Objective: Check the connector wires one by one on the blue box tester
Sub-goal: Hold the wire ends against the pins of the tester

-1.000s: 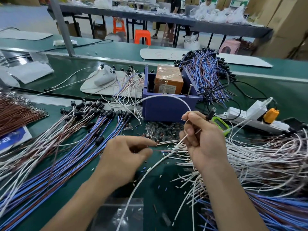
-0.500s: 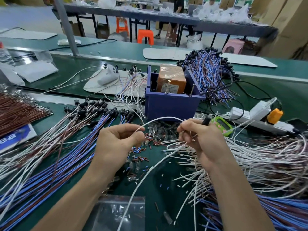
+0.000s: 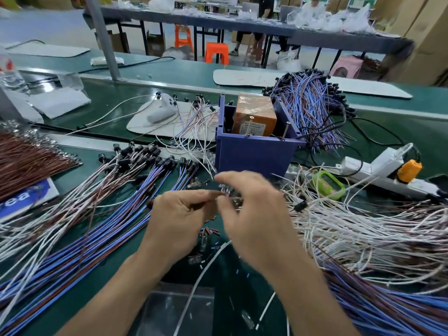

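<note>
Just in front of the blue box tester (image 3: 257, 154), your two hands meet over the green counter (image 3: 426, 134). Your left hand (image 3: 179, 219) has its fingers curled, thumb and forefinger drawn close together. Whether they pinch a wire I cannot tell. Your right hand (image 3: 254, 214) is blurred, its fingers bent and arched over the left fingertips, and what it holds, if anything, cannot be made out.

A white wire (image 3: 206, 267) comes out from under your right hand and runs toward you across a clear plastic bag (image 3: 174, 311). The tester stands upright just beyond your fingers, open at the top, with an orange-brown block (image 3: 254, 115) inside it.

To your left lies a fanned bundle of blue and brown wires (image 3: 101, 229), their black connectors (image 3: 150, 156) pointing toward the tester. To your right sits a loose heap of white wires (image 3: 363, 229). Behind the tester there is another bundle (image 3: 308, 110) of blue and brown ones. Right of the tester lie a green device (image 3: 328, 186) and a white power strip (image 3: 351, 166) — an orange plug (image 3: 409, 172) is seated in the strip.
</note>
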Tool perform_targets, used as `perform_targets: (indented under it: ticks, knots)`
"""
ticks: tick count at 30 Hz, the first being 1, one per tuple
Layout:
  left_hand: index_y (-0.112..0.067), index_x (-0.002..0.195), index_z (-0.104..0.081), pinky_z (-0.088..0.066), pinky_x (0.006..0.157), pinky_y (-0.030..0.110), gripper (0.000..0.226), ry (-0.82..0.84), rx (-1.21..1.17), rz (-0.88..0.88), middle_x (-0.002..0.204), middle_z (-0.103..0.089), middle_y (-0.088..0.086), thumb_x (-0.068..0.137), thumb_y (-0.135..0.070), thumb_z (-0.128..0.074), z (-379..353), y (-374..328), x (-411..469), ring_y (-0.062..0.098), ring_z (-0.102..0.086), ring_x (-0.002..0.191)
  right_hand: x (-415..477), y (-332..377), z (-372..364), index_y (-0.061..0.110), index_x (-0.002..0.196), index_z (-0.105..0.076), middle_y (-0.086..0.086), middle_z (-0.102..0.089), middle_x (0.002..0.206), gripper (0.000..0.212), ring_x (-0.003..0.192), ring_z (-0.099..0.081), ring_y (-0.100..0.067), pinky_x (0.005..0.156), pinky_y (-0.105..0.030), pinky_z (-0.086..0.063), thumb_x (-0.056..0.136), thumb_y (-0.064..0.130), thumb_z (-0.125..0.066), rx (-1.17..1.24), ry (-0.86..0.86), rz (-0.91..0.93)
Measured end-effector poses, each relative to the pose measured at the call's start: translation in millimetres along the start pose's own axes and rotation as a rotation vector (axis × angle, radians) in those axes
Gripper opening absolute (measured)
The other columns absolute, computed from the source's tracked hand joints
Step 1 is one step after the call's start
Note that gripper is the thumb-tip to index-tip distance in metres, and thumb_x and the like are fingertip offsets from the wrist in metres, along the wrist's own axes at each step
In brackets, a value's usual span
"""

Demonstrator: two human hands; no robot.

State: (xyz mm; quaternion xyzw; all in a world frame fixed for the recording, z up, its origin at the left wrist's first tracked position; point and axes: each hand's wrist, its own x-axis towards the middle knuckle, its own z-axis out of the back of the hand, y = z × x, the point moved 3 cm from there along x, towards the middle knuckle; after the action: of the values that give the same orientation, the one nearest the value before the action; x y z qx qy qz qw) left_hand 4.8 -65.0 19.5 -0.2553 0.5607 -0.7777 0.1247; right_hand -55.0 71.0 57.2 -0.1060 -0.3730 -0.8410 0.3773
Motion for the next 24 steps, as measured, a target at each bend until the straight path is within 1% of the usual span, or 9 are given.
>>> perform_targets:
  ticks: [2,5,7,9,11,13,15,18,24]
  knots:
    - [-0.059,0.091,-0.076,-0.06,0.077,0.023,0.046,-0.003,0.066,-0.038,0.085,-0.078,-0.023,0.085,-0.013,-0.077,1.2,-0.5,0.0,0.002,-0.075,0.082,-2.5,-3.1,-18.7,0.03,0.115,-0.069,0.008,-0.075,0.099,0.022,0.092,-0.065,-0.014,0.085,-0.033,-0.053,0.097,0.029,-0.057,0.028,0.124,-0.117]
    - [-0.048,0.092,-0.079,-0.06,0.073,0.026,0.037,-0.019,0.096,-0.003,0.079,-0.078,-0.017,0.087,-0.011,-0.08,2.4,5.6,3.5,0.006,-0.075,0.073,0.4,-24.2,-15.1,0.026,0.095,-0.073,0.007,-0.072,0.076,0.011,0.07,-0.062,-0.01,0.067,-0.028,-0.049,0.096,0.029,-0.062,0.112,0.096,-0.236]
    - [-0.04,0.086,-0.081,-0.059,0.069,0.025,0.029,-0.029,0.096,0.02,0.075,-0.077,-0.013,0.086,-0.011,-0.08,3.1,8.8,5.9,0.007,-0.073,0.068,2.9,-36.1,-11.2,0.019,0.078,-0.072,0.001,-0.066,0.064,0.019,0.057,-0.055,-0.012,0.056,-0.028,-0.044,0.094,0.027,-0.065,0.163,0.117,-0.284]
    - [-0.037,0.083,-0.082,-0.057,0.065,0.021,0.027,-0.018,0.085,0.04,0.074,-0.078,-0.012,0.086,-0.01,-0.08,3.5,10.3,7.4,0.006,-0.073,0.067,3.8,-40.2,-10.9,0.015,0.071,-0.071,-0.004,-0.065,0.062,0.025,0.047,-0.046,-0.009,0.048,-0.023,-0.035,0.093,0.026,-0.066,0.25,0.148,-0.305]
    - [-0.036,0.086,-0.082,-0.057,0.066,0.017,0.028,-0.005,0.052,0.057,0.077,-0.078,-0.012,0.085,-0.009,-0.082,2.5,10.3,6.4,0.005,-0.074,0.068,4.4,-41.4,-11.5,0.016,0.069,-0.071,-0.004,-0.066,0.061,0.025,0.045,-0.044,-0.005,0.048,-0.017,-0.033,0.092,0.025,-0.066,0.309,0.157,-0.316]
    - [-0.037,0.085,-0.082,-0.06,0.067,0.02,0.029,-0.004,0.034,0.065,0.078,-0.079,-0.012,0.084,-0.008,-0.083,1.3,9.7,5.2,0.007,-0.075,0.07,4.1,-41.6,-13.6,0.018,0.069,-0.071,-0.003,-0.065,0.06,0.024,0.046,-0.045,-0.003,0.048,-0.017,-0.033,0.091,0.025,-0.067,0.324,0.172,-0.307]
    - [-0.039,0.085,-0.081,-0.061,0.068,0.024,0.03,-0.004,0.055,0.051,0.076,-0.078,-0.012,0.083,-0.009,-0.083,0.9,10.3,5.4,0.01,-0.075,0.07,2.9,-42.0,-17.5,0.018,0.07,-0.072,-0.005,-0.064,0.06,0.023,0.048,-0.045,-0.006,0.048,-0.025,-0.036,0.091,0.027,-0.068,0.33,0.189,-0.299]
    - [-0.036,0.084,-0.081,-0.062,0.069,0.029,0.026,-0.029,0.064,0.055,0.074,-0.077,-0.01,0.084,-0.01,-0.082,2.0,13.2,6.5,0.011,-0.074,0.068,3.0,-44.1,-20.2,0.02,0.073,-0.074,-0.007,-0.064,0.061,0.02,0.051,-0.048,-0.013,0.055,-0.035,-0.042,0.089,0.031,-0.068,0.378,0.201,-0.306]
    - [-0.034,0.082,-0.079,-0.062,0.069,0.037,0.025,-0.068,0.022,0.104,0.068,-0.076,-0.001,0.089,-0.011,-0.077,-2.2,17.5,8.6,0.019,-0.073,0.062,3.7,-46.8,-22.7,0.026,0.073,-0.076,-0.009,-0.055,0.054,0.015,0.049,-0.041,-0.01,0.047,-0.036,-0.033,0.085,0.032,-0.068,0.447,0.137,-0.351]
